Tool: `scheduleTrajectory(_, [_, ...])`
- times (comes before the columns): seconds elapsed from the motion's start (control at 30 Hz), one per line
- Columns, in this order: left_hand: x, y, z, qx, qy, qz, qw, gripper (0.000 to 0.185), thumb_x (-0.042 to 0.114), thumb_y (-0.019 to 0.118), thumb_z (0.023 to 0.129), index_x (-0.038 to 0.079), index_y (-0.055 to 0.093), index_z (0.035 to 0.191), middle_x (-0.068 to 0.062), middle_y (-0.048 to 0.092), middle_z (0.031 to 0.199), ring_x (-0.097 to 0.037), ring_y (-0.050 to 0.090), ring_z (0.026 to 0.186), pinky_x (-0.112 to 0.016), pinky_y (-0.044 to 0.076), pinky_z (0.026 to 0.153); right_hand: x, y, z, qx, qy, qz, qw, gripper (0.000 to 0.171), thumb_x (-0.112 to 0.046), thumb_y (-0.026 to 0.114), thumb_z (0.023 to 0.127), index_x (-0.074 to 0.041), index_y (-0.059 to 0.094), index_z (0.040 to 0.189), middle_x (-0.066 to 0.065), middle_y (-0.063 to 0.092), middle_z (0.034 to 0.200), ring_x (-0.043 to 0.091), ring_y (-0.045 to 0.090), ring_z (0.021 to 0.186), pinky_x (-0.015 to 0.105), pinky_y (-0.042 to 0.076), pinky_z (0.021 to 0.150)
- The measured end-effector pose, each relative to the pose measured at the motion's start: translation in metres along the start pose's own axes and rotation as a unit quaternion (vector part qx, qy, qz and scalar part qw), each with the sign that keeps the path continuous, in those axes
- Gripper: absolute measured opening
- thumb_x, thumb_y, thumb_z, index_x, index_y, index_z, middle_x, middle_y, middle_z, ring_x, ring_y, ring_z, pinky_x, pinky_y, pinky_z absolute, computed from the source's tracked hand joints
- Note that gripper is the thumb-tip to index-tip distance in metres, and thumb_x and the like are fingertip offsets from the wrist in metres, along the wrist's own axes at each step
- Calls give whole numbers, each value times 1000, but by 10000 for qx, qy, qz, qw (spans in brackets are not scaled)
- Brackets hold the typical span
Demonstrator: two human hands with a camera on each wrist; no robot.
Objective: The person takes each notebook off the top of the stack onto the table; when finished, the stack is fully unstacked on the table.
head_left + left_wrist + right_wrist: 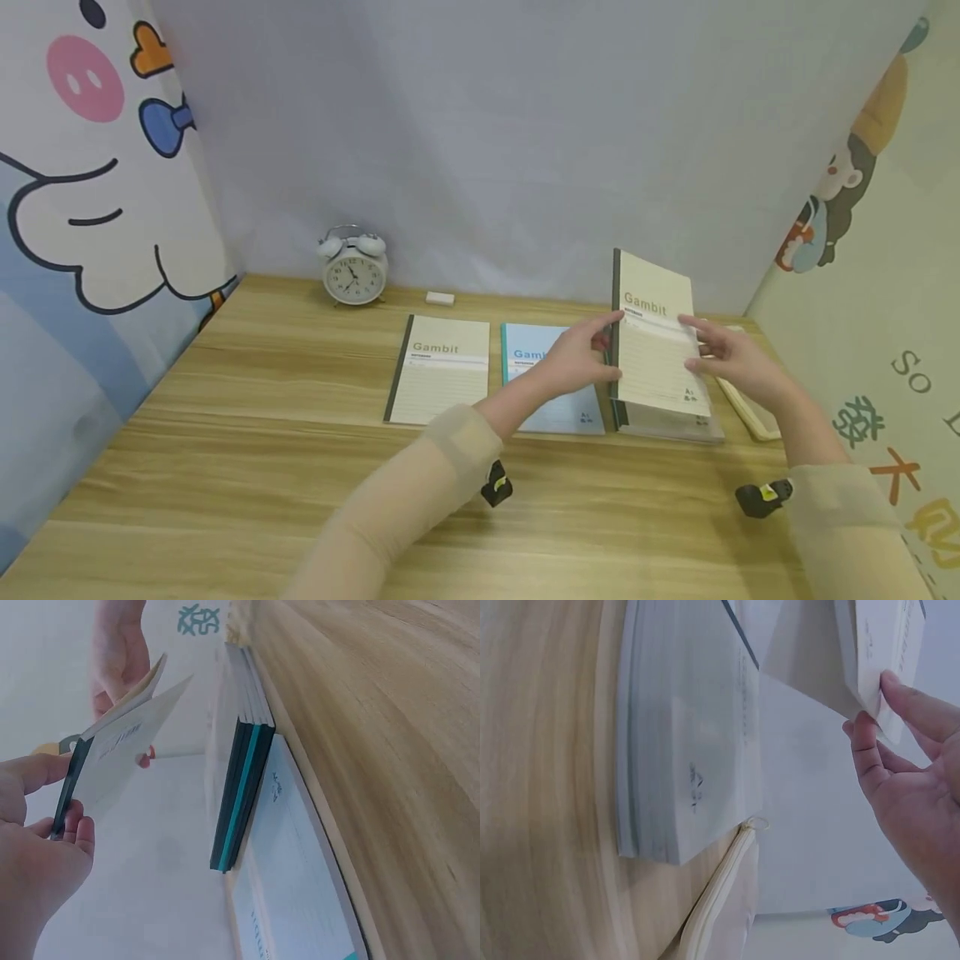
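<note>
Left hand (581,356) grips the notebook (654,367) spine-side, right hand (738,360) pinches opposite — long axis tilted up between them, above the stack (247,761).

Soft, even light across the head view here, the grey cloth (510,150) muted, with faint, smudgy shadows landing on the table (247,467) toward the lower right. The big lettering on the raised notebook (660,367), right of centre, comes through cleanly while the finer print dissolves into blur. Over to the wrist views, and it's hazier and cooler, contrast washed out, cover print on the notebook stack (705,735) softening near the middle of the right one.
</note>
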State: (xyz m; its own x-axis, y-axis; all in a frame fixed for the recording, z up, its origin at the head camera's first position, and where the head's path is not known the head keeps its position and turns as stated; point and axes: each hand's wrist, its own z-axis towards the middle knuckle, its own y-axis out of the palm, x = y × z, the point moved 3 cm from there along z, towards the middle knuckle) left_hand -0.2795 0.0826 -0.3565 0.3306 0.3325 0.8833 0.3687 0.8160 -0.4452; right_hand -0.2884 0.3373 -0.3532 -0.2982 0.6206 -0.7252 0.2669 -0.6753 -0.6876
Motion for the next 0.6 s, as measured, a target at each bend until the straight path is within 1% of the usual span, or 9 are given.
scheduleTrajectory(0.07, [4, -6, -2, -3, 44, -57, 10000, 83, 7, 76, 77, 22, 34, 147, 2, 54, 107, -18, 54, 111, -22, 49, 85, -5, 0, 1, 39, 12, 24, 10000, 68, -18, 63, 92, -8, 27, 149, 23, 44, 136, -6, 53, 98, 14, 48, 78])
scheduleTrajectory(0.13, [7, -11, -5, -11, 45, -175, 9998, 83, 7, 76, 77, 22, 34, 147, 3, 54, 105, -19, 54, 112, -24, 48, 89, -11, 0, 2, 97, 54, 39, 9999, 68, -19, 63, 91, -9, 28, 149, 20, 47, 133, -2, 54, 98, 16, 49, 77])
scheduleTrajectory(0.17, [8, -14, -6, -17, 28, -231, 9997, 83, 7, 76, 77, 23, 34, 147, 4, 54, 104, -19, 54, 113, -25, 48, 91, -14, 0, 2, 134, 79, 24, 9999, 68, -20, 64, 91, -10, 29, 149, 19, 48, 130, -1, 54, 97, 17, 50, 77])
scheduleTrajectory(0.23, [11, -20, -9, -26, 29, -370, 9993, 83, 6, 75, 78, 24, 34, 147, 3, 54, 105, -19, 54, 115, -28, 47, 94, -21, 0, 3, 289, 102, -182, 9994, 68, -22, 65, 90, -12, 31, 148, 18, 53, 124, 0, 54, 95, 17, 49, 75])
scheduleTrajectory(0.33, [15, -28, -12, 19, 82, -530, 9986, 81, 6, 74, 79, 25, 33, 147, 2, 53, 109, -18, 53, 113, -29, 46, 95, -30, -1, 4, 528, 153, -270, 9981, 66, -24, 67, 89, -19, 35, 147, 16, 59, 113, 1, 57, 91, 16, 47, 74])
scheduleTrajectory(0.43, [21, -38, -15, 122, 219, -652, 9976, 79, 5, 72, 80, 25, 35, 147, 1, 52, 115, -14, 53, 108, -26, 45, 95, -40, -2, 6, 684, -109, -233, 9973, 66, -19, 67, 89, -18, 36, 147, 14, 54, 114, 3, 59, 87, 16, 47, 72])
scheduleTrajectory(0.53, [26, -48, -18, 234, 369, -823, 9956, 77, 3, 71, 81, 24, 36, 146, 0, 50, 121, -11, 53, 105, -27, 43, 99, -51, -1, 9, 843, -460, -61, 9954, 65, -11, 66, 88, -14, 37, 146, 9, 45, 119, 4, 55, 88, 13, 48, 71])
scheduleTrajectory(0.6, [29, -56, -20, 295, 472, -917, 9942, 76, 1, 70, 81, 23, 37, 146, 0, 49, 125, -12, 53, 104, -27, 43, 100, -59, -1, 10, 991, -599, -12, 9933, 64, -8, 66, 88, -15, 39, 145, 3, 40, 119, 4, 52, 88, 12, 47, 71])
